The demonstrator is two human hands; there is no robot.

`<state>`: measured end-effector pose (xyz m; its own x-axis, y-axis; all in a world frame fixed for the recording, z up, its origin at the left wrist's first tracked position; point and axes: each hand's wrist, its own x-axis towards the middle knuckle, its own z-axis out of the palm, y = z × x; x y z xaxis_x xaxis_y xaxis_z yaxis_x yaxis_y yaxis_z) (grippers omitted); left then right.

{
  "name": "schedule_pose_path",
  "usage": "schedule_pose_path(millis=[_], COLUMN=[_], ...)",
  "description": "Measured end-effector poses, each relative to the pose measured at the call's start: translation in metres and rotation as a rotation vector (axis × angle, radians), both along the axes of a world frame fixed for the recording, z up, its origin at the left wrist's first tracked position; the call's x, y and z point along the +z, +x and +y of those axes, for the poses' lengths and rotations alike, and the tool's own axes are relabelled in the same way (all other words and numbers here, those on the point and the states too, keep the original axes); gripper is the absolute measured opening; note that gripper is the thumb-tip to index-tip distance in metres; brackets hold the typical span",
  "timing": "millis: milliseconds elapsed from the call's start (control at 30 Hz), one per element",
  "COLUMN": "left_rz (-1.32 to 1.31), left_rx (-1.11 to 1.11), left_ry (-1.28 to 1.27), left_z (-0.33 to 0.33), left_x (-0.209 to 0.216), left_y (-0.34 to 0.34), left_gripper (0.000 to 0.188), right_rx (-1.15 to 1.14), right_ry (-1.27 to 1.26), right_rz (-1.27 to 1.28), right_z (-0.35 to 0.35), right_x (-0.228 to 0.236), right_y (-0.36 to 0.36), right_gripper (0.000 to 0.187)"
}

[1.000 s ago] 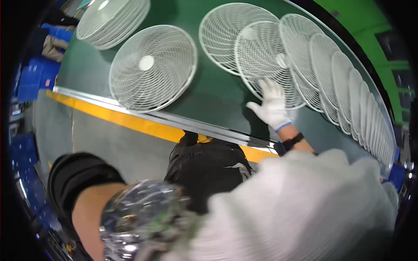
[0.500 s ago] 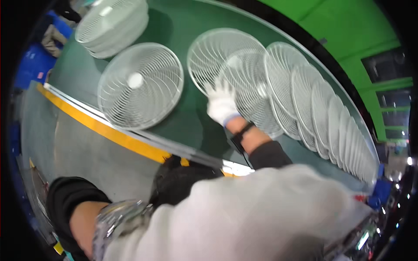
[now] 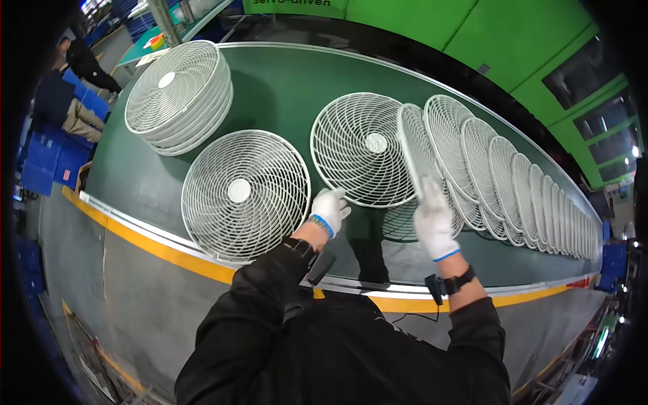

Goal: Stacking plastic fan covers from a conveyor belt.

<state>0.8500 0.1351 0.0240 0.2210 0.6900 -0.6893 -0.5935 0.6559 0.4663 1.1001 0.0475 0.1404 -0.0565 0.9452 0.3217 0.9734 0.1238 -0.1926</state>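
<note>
My left hand [image 3: 329, 210], in a white glove, is between two round white fan grilles, its fingers loosely bent and apart, with nothing visible in them. Left of it a fan grille [image 3: 238, 190] lies flat near the belt's front edge. Just beyond the fingertips lies the middle fan grille [image 3: 351, 165]. My right hand [image 3: 434, 219], gloved and slightly blurred, grips the lower edge of a tilted fan grille [image 3: 413, 138], which stands partly over the middle one's right rim. Behind the glove its exact finger hold is hidden.
A stack of several fan grilles [image 3: 175, 101] stands at the far left of the green belt [image 3: 270, 74]. To the right, a long row of overlapping grilles [image 3: 499, 179] leans along the belt. A green machine [image 3: 432, 30] rises behind. Two people are at the far left, near blue crates [image 3: 44, 162].
The pale blurred shape across the lower view is gone. My left hand has come in beside the left grille. My right hand has moved right, and a grille there is now tilted up.
</note>
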Motion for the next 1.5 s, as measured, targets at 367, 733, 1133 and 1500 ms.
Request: schedule_pose_path(millis=[367, 733, 1133, 1500], left_rz=[0.512, 0.845, 1.378, 0.942], left_rx=[-0.120, -0.348, 0.242, -0.074], left_ry=[0.603, 1.765, 0.525, 0.179], left_z=[0.056, -0.076, -0.117, -0.033], left_x=[0.153, 0.174, 0.098, 0.042], left_y=[-0.011, -0.102, -0.294, -0.357], left_gripper=[0.027, 0.037, 0.044, 0.055], right_rx=[-0.240, -0.482, -0.502, -0.607], right_ry=[0.186, 0.230, -0.007, -0.007], right_rz=[0.966, 1.224, 0.776, 0.740], right_z=[-0.061, -0.103, -0.064, -0.087], right_x=[0.201, 0.213, 0.130, 0.145], right_y=[0.095, 0.077, 0.026, 0.031], right_gripper=[0.053, 0.060, 0.074, 0.078])
